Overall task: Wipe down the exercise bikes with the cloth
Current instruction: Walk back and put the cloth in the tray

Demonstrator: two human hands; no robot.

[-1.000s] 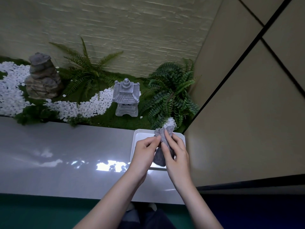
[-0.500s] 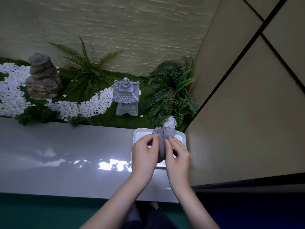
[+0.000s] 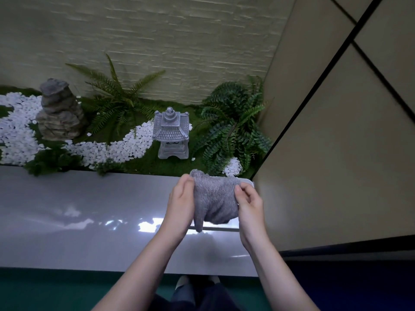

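Observation:
A grey fluffy cloth [image 3: 214,198] is stretched between both hands above a white tray [image 3: 248,182] at the right end of a glossy grey ledge [image 3: 89,212]. My left hand [image 3: 182,203] pinches the cloth's left edge. On the other side, my right hand [image 3: 249,204] pinches its right edge. The cloth hangs spread out and hides most of the tray. No exercise bike is in view.
Behind the ledge lies a small decorative garden with a stone lantern [image 3: 171,133], a rock stack [image 3: 58,111], two ferns [image 3: 233,124] and white pebbles [image 3: 125,147]. A beige panelled wall [image 3: 336,142] closes the right side. Green floor [image 3: 56,288] lies below.
The cloth was bunched between my fingers over the tray. My hands have moved apart and lifted it, spreading it open.

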